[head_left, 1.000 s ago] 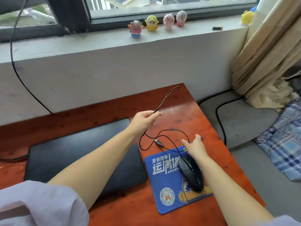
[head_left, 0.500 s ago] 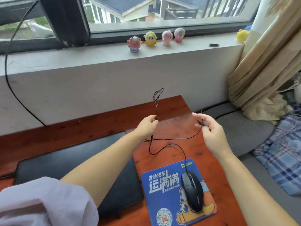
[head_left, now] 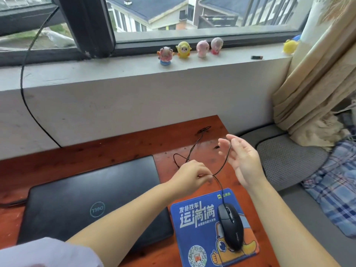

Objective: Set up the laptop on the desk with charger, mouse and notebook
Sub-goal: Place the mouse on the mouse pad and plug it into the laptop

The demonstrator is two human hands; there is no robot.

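A closed black laptop (head_left: 86, 201) lies on the red-brown wooden desk (head_left: 115, 149). To its right a black wired mouse (head_left: 230, 226) rests on a blue printed mouse pad (head_left: 194, 214). The thin black mouse cable (head_left: 225, 162) rises from the mouse to my left hand (head_left: 189, 176), which pinches it just above the pad. From there one strand curves up across the spread fingers of my right hand (head_left: 240, 158). Another strand runs to a small tangle (head_left: 204, 130) near the desk's far edge. No notebook is in view.
A black cord (head_left: 25, 97) hangs down the white wall from the window; another cord (head_left: 9, 204) lies at the laptop's left. Several small figurines (head_left: 183, 50) and a battery (head_left: 257, 57) sit on the sill. A curtain (head_left: 312, 83), grey cushion (head_left: 285, 158) and plaid cloth (head_left: 337, 184) are right of the desk.
My left hand has come down and nearer with the cable pinched, and the tangled end has dropped onto the desk. My right hand has spread its fingers. The view has tilted up.
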